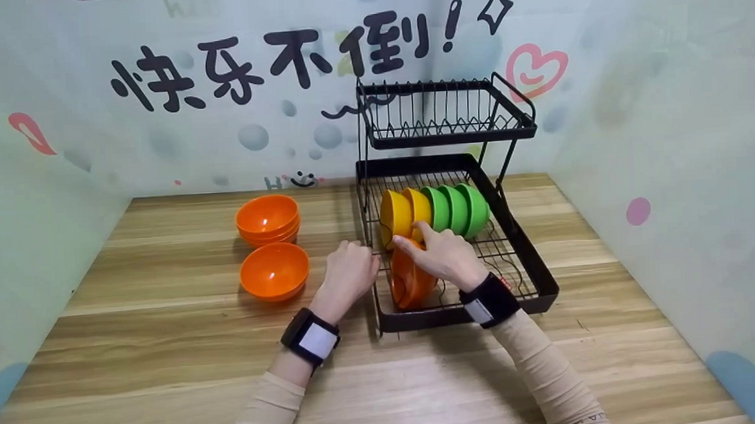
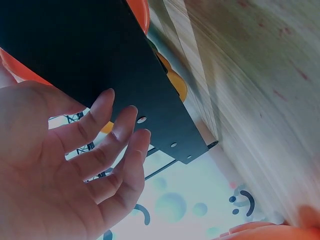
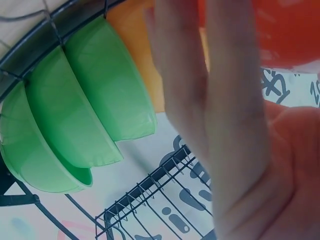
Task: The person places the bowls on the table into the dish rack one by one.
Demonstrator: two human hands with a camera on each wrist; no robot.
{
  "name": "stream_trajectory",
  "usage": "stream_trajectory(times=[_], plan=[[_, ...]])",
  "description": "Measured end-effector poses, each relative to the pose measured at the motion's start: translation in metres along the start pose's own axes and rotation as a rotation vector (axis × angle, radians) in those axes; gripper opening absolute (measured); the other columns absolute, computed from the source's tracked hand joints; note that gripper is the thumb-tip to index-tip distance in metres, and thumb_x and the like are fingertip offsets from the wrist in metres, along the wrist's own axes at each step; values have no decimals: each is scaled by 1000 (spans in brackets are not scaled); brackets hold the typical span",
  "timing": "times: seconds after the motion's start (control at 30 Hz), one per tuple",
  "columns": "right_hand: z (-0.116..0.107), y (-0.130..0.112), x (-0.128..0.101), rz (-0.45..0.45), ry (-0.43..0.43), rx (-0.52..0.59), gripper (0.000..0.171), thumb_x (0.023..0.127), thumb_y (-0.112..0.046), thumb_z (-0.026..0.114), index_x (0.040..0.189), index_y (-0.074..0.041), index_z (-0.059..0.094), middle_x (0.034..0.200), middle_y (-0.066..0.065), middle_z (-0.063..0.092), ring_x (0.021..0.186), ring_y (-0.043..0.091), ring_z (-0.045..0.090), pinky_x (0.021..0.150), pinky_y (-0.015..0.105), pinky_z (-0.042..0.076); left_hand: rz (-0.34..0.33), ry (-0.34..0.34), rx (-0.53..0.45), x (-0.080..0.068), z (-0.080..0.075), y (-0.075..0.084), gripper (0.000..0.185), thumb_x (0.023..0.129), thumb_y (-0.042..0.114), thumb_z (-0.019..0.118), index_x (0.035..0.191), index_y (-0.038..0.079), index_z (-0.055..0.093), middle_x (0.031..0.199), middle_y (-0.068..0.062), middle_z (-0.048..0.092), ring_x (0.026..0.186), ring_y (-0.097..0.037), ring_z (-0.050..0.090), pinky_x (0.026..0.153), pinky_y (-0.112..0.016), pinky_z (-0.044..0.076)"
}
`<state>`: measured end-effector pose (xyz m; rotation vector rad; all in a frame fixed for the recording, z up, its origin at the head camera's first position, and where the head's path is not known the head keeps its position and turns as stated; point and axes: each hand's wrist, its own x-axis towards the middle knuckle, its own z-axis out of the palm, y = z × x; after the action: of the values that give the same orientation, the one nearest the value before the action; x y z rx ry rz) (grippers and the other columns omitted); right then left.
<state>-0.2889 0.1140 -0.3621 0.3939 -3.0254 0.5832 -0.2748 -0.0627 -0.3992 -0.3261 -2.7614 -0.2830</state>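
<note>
In the head view an orange bowl (image 1: pixel 411 280) stands on its edge in the front left of the black dish rack (image 1: pixel 467 317). My right hand (image 1: pixel 446 255) is at this bowl's top, with the thumb at the rim and the fingers over the other side. Behind it, two yellow bowls (image 1: pixel 396 216) and several green bowls (image 1: pixel 456 211) stand on edge in a row. My left hand (image 1: pixel 349 271) is beside the rack's left side, its loosely bent fingers (image 2: pixel 117 135) close to the black side wall and holding nothing.
On the wooden table (image 1: pixel 184 351), left of the rack, a stack of orange bowls (image 1: pixel 267 219) stands behind a separate orange bowl (image 1: pixel 275 273). The rack's upper tier (image 1: pixel 451 137) overhangs the back of the lower one. Printed walls (image 1: pixel 219 149) enclose the table.
</note>
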Motion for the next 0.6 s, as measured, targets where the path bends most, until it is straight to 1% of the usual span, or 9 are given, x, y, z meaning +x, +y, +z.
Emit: stream_trajectory(times=[0.1,0.17,0.3,0.4,0.5,0.6], plan=[[-1,0,1,8,23,-6,76,89,-72,30,138,-16,45,107,28,66,89,39,67,71,50,53,-3,-4,-11,0,0,0,31,92,25,58,86,-2,72,88,-17,68,86,-32,62,68,-47,56],[-1,0,1,11,42,-7,75,90,-71,30,137,-15,46,105,27,67,87,38,68,70,49,53,-4,-3,-17,1,0,0,31,92,25,58,85,-2,72,88,-17,68,86,-32,62,68,-47,55],[-2,0,2,22,80,-4,70,92,-67,31,133,-13,48,104,26,67,87,39,68,70,50,53,-1,2,-23,0,-1,0,30,91,24,58,84,-2,71,87,-17,68,85,-32,62,67,-47,55],[-3,1,3,37,106,6,66,94,-63,33,130,-11,50,107,24,67,89,39,67,71,51,53,3,7,-19,0,-2,0,29,90,23,59,83,-2,71,86,-17,67,84,-32,62,67,-47,55],[-4,2,4,46,131,21,62,94,-60,36,128,-10,52,108,23,67,90,38,67,72,50,53,0,20,-18,0,-4,0,28,90,24,59,84,-1,71,85,-16,67,82,-31,61,66,-47,55],[-5,3,5,48,145,32,61,94,-59,38,127,-9,52,107,22,68,89,38,67,72,50,53,-12,61,7,-1,-6,-1,27,90,23,59,85,-1,71,84,-16,67,81,-31,61,64,-46,55]])
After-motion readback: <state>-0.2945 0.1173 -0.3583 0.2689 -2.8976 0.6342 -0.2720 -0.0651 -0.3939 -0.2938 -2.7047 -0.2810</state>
